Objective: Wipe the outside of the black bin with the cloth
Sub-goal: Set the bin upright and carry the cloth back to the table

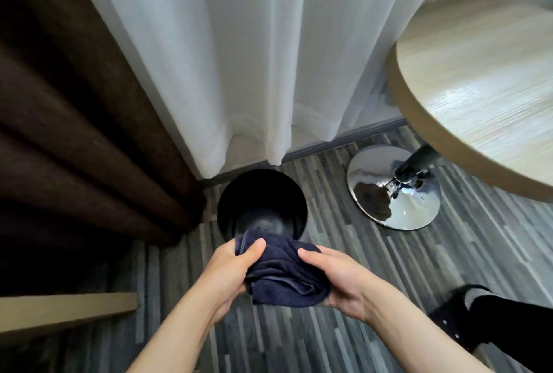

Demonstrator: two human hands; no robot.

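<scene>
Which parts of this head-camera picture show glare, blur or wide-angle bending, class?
Head view: glare and mirror reflections on the chrome table base; daylight glows through the white curtain; the round tabletop is smeared and bowed near the edge; the black bin interior is lost in shadow.

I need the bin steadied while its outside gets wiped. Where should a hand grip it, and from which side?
Judging from its pose, grip the black bin by its open rim, from above on the near-left arc. It stands upright, curtains crowd its far and left sides, and the cloth covers the near edge.
</scene>
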